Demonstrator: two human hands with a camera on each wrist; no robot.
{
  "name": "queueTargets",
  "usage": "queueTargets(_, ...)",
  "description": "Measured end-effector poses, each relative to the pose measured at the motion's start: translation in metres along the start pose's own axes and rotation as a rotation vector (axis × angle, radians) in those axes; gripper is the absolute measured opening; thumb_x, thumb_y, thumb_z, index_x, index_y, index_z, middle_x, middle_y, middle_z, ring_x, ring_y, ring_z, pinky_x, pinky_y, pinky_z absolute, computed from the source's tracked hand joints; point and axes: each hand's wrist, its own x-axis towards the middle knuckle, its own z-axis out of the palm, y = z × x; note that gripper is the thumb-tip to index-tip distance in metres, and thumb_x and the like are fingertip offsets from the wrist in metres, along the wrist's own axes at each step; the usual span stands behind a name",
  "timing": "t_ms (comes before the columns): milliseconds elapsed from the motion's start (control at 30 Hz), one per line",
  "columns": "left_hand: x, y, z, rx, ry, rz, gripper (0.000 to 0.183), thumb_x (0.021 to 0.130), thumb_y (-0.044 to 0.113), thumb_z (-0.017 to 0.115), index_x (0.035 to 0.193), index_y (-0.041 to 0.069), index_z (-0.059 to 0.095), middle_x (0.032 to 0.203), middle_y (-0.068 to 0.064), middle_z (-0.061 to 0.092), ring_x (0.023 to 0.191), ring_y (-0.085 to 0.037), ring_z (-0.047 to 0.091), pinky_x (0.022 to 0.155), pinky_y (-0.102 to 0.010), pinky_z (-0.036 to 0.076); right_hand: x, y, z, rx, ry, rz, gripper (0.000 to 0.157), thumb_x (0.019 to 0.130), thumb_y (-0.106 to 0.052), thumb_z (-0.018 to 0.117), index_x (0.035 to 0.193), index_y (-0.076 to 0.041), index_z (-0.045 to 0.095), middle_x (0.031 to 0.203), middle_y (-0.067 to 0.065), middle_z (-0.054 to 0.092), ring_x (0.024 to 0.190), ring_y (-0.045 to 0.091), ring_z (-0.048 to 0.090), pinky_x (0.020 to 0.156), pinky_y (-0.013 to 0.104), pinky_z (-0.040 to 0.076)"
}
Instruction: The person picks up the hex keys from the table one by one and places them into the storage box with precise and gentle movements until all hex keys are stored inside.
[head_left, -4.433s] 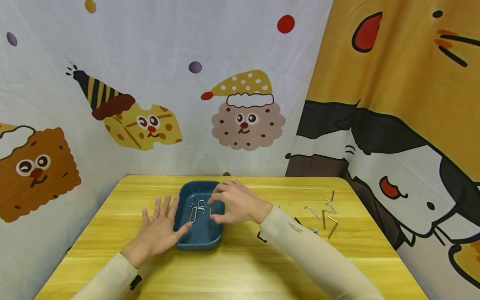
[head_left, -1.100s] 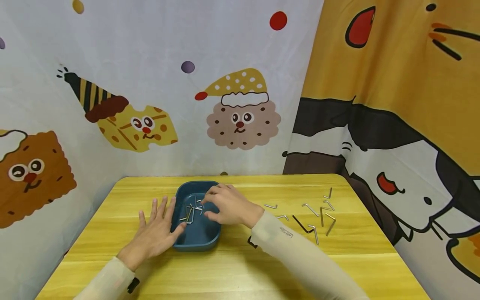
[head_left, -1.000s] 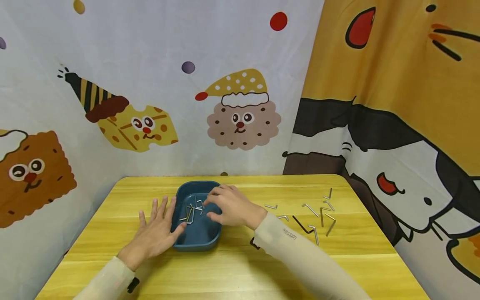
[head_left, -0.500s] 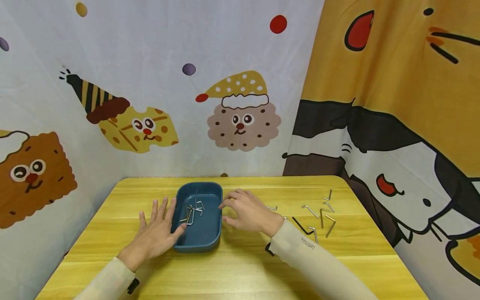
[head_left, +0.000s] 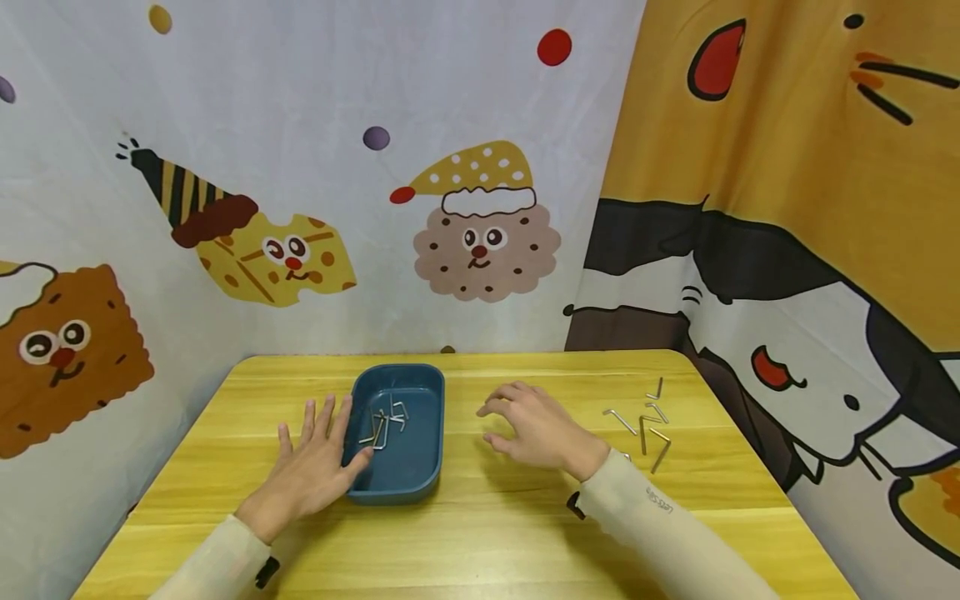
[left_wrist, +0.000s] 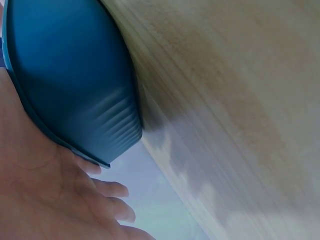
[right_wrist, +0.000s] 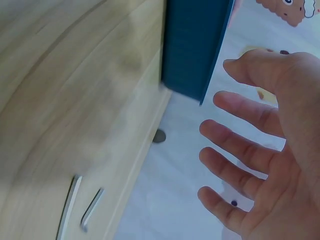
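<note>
Cream long sleeves (head_left: 213, 558), small dark lettering (head_left: 660, 500) on the right, black wrist pieces (head_left: 267, 572)

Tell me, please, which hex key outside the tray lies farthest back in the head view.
The topmost key in the group right of the right hand; the others visible there lie nearer the camera.

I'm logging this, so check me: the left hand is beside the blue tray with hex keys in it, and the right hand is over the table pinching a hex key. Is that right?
No: the right hand over the table pinches nothing; the right wrist view shows its fingers apart and empty. The left hand is beside the blue tray with hex keys in it.
</note>
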Motion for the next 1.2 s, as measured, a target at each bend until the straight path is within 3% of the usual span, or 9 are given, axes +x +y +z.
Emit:
queueTargets(533,0.0,0.002,-0.001,-0.003,-0.012,-0.013,0.106,0.116,0.068,0.058,0.189,0.008,0.009,0.195,-0.031,0.002,0.178,-0.064,-0.008,0.129,-0.097,-0.008,-0.047,0.042,-0.01,-0.009,0.052,0.055,0.031,0.104,-0.026,0.09,0.133,-0.017,0.087,0.136,0.006,0.083,0.128,0.031,0.078,0.105,0.054,0.068)
queueTargets(833,0.0,0.002,-0.001,-0.007,-0.012,-0.016,0.106,0.116,0.068,0.059,0.189,0.008,0.01,0.195,-0.031,0.003,0.178,-0.065,-0.007,0.129,-0.097,-0.008,-0.067,0.056,-0.01,-0.032,0.036,0.109,0.031,0.104,-0.027,0.091,0.132,-0.017,0.087,0.134,0.005,0.083,0.125,0.03,0.078,0.1,0.051,0.069)
queueTargets(1200,0.0,0.002,-0.001,0.009,0.001,-0.017,0.105,0.115,0.067,0.059,0.189,0.009,0.012,0.194,-0.032,0.006,0.178,-0.065,-0.004,0.129,-0.098,-0.004,-0.082,0.066,-0.005,-0.035,-0.004,0.16,0.029,0.103,-0.028,0.091,0.129,-0.015,0.088,0.125,0.003,0.083,0.107,0.021,0.078,0.086,0.043,0.068)
